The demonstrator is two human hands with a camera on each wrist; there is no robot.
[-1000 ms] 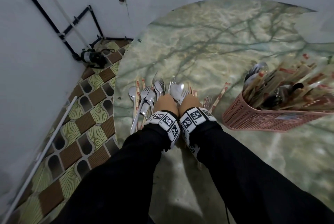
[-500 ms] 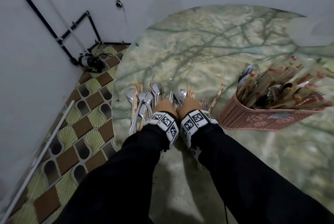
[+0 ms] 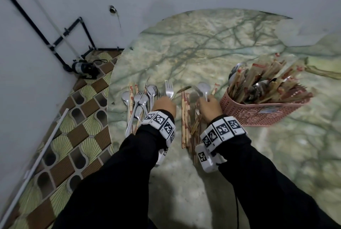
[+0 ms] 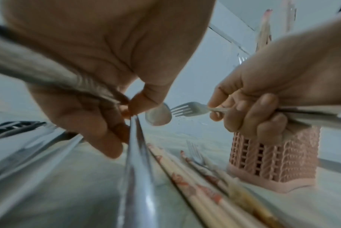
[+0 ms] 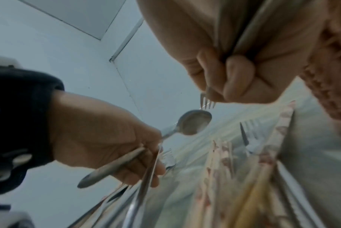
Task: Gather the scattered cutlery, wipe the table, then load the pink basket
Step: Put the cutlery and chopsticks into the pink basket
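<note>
No readable writing shows. The left hand (image 3: 163, 105) grips a spoon (image 5: 195, 122) and fork (image 3: 169, 88); at its 3 o'clock, the right hand (image 3: 209, 107) grips cutlery (image 3: 203, 88). Chopsticks (image 3: 185, 118) lie between them. At 2 o'clock stands the basket (image 3: 258, 112), well filled.

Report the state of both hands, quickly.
Left hand: closed, holding at least a spoon.
Right hand: closed, holding at least a fork.

Both arms reach forward in black sleeves, wrists banded with tagged trackers and set a little apart. The left hand (image 3: 163, 104) is curled, fingers (image 4: 99, 123) pinched around metal handles. The right hand (image 3: 209, 106) is fisted, gripping cutlery too.
</note>
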